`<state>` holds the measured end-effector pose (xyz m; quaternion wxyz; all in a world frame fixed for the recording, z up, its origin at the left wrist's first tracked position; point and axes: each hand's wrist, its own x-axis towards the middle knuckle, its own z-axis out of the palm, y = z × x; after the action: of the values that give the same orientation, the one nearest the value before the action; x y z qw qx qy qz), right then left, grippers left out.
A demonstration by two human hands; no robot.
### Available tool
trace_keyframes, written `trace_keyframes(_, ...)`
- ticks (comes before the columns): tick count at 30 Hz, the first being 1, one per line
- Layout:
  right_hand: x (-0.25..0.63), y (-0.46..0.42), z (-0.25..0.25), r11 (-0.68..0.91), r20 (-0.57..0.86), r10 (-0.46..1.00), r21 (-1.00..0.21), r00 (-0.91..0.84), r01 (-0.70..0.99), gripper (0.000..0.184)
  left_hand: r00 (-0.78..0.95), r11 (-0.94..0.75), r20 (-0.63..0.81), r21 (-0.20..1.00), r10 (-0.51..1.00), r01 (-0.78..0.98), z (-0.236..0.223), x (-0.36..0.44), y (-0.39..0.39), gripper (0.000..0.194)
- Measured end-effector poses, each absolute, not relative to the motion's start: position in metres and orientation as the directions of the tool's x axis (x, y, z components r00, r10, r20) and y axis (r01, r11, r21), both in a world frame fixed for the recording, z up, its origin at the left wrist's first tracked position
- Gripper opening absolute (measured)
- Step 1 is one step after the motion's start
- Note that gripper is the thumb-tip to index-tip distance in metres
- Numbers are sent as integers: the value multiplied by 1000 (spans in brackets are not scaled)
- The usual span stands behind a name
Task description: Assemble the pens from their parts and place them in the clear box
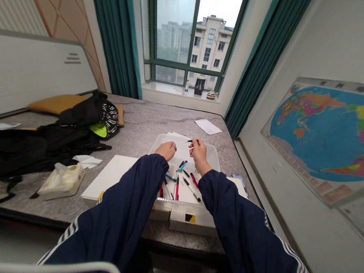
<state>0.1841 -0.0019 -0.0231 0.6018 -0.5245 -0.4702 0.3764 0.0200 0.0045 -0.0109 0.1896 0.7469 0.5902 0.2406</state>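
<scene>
Both my hands hover over a clear plastic tray (214, 155) on the grey bed surface. My left hand (166, 150) is closed in a pinch on one end of a thin pen refill (182, 144). My right hand (198, 151) is closed on the other end, where a dark pen part shows at the fingertips. The refill spans the gap between the two hands. In the tray beneath lie several pens (184, 182) in red, black and teal, on white paper.
A tissue box (61, 182) and a white board (110, 175) lie left of the tray. Black bags and clothes (35, 144) cover the far left. A paper sheet (208, 126) lies beyond the tray. A world map (336, 134) hangs on the right wall. White boxes (188, 218) sit at the near edge.
</scene>
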Motion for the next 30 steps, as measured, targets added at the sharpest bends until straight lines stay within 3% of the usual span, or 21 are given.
trace_keyframes(5,182,-6,-19,216,209,943,-976,259,2,31,221,-276,165,603,961,749,-11,21,6,39)
trace_keyframes(10,187,-2,-19,221,187,907,-974,378,-47,29,206,-272,178,614,962,740,-14,20,8,38)
trace_keyframes(14,192,1,-24,189,183,864,-981,470,36,30,191,-267,189,612,963,744,-14,19,8,38)
trace_keyframes(20,185,-1,-34,57,117,961,-970,249,237,19,188,-282,214,612,959,739,-13,20,9,40)
trace_keyframes(26,176,-10,-23,114,130,987,-981,95,158,28,234,-320,218,627,947,710,-13,21,9,40)
trace_keyframes(30,177,-12,-18,102,108,981,-994,164,44,26,269,-334,200,638,942,693,-12,22,7,38)
